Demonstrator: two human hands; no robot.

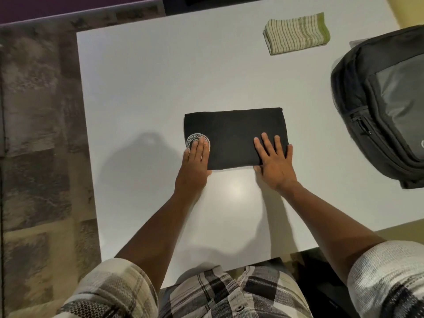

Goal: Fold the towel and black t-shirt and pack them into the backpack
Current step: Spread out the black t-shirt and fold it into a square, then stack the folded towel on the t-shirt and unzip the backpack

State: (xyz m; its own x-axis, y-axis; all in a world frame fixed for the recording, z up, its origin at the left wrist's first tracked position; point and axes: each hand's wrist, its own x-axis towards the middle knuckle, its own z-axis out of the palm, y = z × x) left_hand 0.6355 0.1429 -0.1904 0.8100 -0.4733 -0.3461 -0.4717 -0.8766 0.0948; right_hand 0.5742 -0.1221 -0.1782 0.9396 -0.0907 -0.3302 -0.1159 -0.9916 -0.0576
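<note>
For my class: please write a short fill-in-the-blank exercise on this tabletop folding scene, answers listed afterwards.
1. Both hands, the left hand and right hand, press flat on the folded ____ t-shirt.
2. The striped green-and-cream folded towel lies on the white ____.
3. The dark grey fabric backpack lies to the person's ____.

Answers: black; table; right

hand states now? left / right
Left hand: open, fingers flat on the black t-shirt.
Right hand: open, fingers spread, pressing the same shirt.
</note>
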